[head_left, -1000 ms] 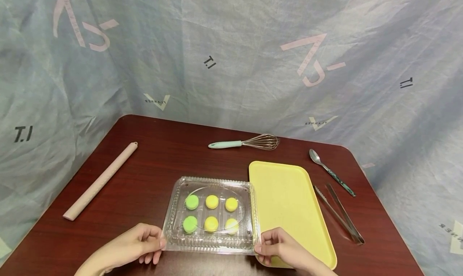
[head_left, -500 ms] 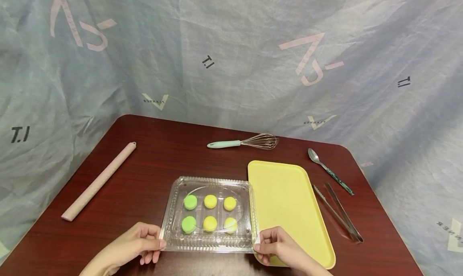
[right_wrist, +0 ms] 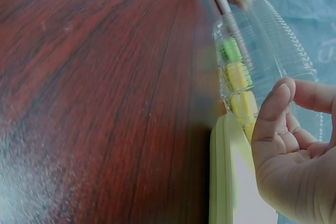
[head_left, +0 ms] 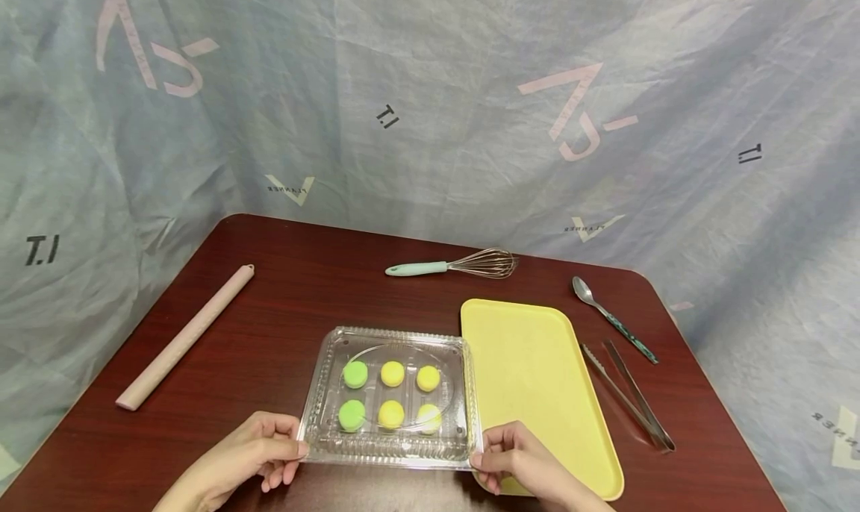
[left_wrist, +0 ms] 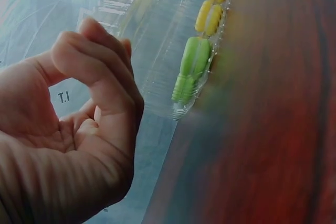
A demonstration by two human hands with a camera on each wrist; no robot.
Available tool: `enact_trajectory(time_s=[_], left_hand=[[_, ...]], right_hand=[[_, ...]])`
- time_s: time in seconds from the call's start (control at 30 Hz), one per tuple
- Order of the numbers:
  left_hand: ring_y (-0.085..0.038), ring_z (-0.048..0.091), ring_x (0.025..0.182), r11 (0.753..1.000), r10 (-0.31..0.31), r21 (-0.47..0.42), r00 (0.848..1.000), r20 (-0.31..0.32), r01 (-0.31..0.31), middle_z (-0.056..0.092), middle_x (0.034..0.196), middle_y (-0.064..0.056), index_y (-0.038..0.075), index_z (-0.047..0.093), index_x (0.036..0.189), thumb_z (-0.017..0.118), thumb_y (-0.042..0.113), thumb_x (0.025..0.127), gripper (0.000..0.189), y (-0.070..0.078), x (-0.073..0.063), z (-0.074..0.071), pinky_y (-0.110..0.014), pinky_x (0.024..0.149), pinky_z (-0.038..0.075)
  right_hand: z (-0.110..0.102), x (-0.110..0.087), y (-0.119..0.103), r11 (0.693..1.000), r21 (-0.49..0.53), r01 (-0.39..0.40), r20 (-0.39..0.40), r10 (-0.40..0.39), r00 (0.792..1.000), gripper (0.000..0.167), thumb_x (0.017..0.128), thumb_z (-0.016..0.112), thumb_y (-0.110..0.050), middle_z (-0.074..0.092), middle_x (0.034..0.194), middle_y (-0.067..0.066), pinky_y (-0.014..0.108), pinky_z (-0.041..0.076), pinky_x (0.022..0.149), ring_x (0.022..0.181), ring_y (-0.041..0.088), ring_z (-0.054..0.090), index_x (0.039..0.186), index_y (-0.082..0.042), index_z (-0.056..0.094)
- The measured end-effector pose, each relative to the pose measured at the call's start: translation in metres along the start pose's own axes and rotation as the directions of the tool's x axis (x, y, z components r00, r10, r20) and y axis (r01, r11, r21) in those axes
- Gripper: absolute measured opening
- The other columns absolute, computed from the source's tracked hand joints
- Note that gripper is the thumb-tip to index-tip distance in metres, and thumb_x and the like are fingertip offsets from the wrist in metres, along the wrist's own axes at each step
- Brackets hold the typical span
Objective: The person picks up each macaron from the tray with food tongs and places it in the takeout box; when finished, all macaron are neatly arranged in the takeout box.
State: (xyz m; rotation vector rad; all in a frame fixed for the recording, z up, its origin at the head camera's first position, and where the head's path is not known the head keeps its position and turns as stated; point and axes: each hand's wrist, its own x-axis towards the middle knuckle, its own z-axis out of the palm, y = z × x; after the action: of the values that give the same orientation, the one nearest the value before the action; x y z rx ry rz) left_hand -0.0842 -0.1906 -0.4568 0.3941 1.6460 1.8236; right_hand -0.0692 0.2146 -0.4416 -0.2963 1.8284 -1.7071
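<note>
A clear plastic clamshell box [head_left: 383, 449] with a ribbed edge lies in the front middle of the table in the head view. Two green macarons [head_left: 351, 416] and several yellow macarons [head_left: 391, 415] show through its lid. The left hand [head_left: 250, 451] pinches the box's front left corner between thumb and fingers. At the front right corner, the right hand [head_left: 516, 458] pinches the rim the same way. In the right wrist view, macarons [right_wrist: 239, 75] stand in rows inside the box. The box's right side overlaps the edge of a yellow tray [head_left: 524, 363].
A pale pink rolling pin [head_left: 188, 336] lies at the left. Behind the box is a whisk [head_left: 419, 269] with a mint handle. Right of the tray lie metal tongs [head_left: 634, 400] and a spoon [head_left: 608, 314]. A printed cloth [head_left: 430, 169] hangs behind the table.
</note>
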Motion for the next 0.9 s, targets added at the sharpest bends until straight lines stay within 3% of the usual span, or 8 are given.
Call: enact_trajectory(time_s=[0.3,0.43,0.57,0.63,0.73,0.83,0.9], left_hand=[[-0.005,0.051,0.051,1.0,-0.008,0.017,1.0,0.03,0.008,0.061,0.064,-0.001,-0.025,0.044,0.089,0.053,0.004,0.098,0.032,0.001,0.001,-0.003,-0.016,0.049,0.043],[-0.005,0.052,0.054,1.0,-0.007,0.029,0.997,0.076,0.005,0.061,0.066,-0.001,-0.025,0.048,0.094,0.052,0.007,0.1,0.033,0.003,-0.001,-0.006,-0.016,0.05,0.044],[-0.004,0.054,0.057,0.998,0.01,0.055,0.991,0.133,-0.018,0.064,0.071,-0.001,-0.019,0.056,0.101,0.051,0.01,0.103,0.029,0.003,-0.005,-0.015,-0.016,0.054,0.047],[-0.004,0.056,0.06,0.996,0.033,0.08,0.989,0.147,-0.045,0.066,0.073,-0.003,-0.015,0.058,0.105,0.05,0.009,0.104,0.026,0.004,-0.007,-0.02,-0.017,0.055,0.049],[-0.007,0.06,0.063,0.984,0.05,0.168,0.994,0.099,-0.066,0.066,0.077,-0.007,-0.012,0.06,0.109,0.049,0.011,0.105,0.025,0.01,-0.009,-0.029,-0.022,0.057,0.053],[-0.013,0.063,0.068,0.958,0.052,0.283,0.998,-0.019,-0.044,0.065,0.08,-0.011,-0.011,0.058,0.113,0.05,0.015,0.105,0.029,0.023,-0.007,-0.036,-0.03,0.06,0.056],[-0.019,0.064,0.072,0.939,0.054,0.343,0.993,-0.1,-0.017,0.063,0.084,-0.013,-0.013,0.054,0.118,0.052,0.017,0.105,0.033,0.032,-0.004,-0.04,-0.033,0.064,0.057]], right_hand=[[0.0,0.0,0.0,1.0,0.011,0.012,0.013,-0.012,1.0,0.037,0.094,0.063,-0.008,0.062,0.068,0.003,0.018,0.048,0.057,0.057,0.005,0.056,0.086,0.026,0.051],[-0.002,0.0,0.0,0.999,0.012,0.033,0.037,-0.033,0.999,0.035,0.096,0.062,-0.008,0.06,0.065,0.015,0.018,0.049,0.057,0.058,0.005,0.057,0.088,0.025,0.054],[-0.009,-0.003,-0.002,0.999,-0.026,0.038,0.032,-0.037,0.999,0.03,0.099,0.06,-0.011,0.061,0.065,0.011,0.019,0.05,0.057,0.059,0.006,0.059,0.094,0.019,0.062],[-0.015,-0.005,-0.005,0.998,-0.066,0.024,0.006,-0.023,1.0,0.029,0.099,0.06,-0.013,0.063,0.07,0.0,0.02,0.051,0.057,0.06,0.006,0.06,0.097,0.015,0.066],[-0.025,-0.007,-0.008,0.991,-0.131,-0.002,-0.037,-0.002,0.999,0.029,0.1,0.06,-0.016,0.064,0.071,0.001,0.023,0.052,0.057,0.06,0.008,0.061,0.1,0.012,0.068],[-0.038,-0.009,-0.012,0.978,-0.209,-0.022,-0.079,0.006,0.997,0.029,0.099,0.061,-0.018,0.065,0.075,0.007,0.027,0.053,0.058,0.062,0.012,0.062,0.102,0.01,0.068],[-0.049,-0.011,-0.014,0.964,-0.264,-0.013,-0.104,-0.015,0.994,0.027,0.099,0.061,-0.016,0.066,0.08,0.012,0.03,0.054,0.06,0.065,0.015,0.063,0.106,0.01,0.067]])
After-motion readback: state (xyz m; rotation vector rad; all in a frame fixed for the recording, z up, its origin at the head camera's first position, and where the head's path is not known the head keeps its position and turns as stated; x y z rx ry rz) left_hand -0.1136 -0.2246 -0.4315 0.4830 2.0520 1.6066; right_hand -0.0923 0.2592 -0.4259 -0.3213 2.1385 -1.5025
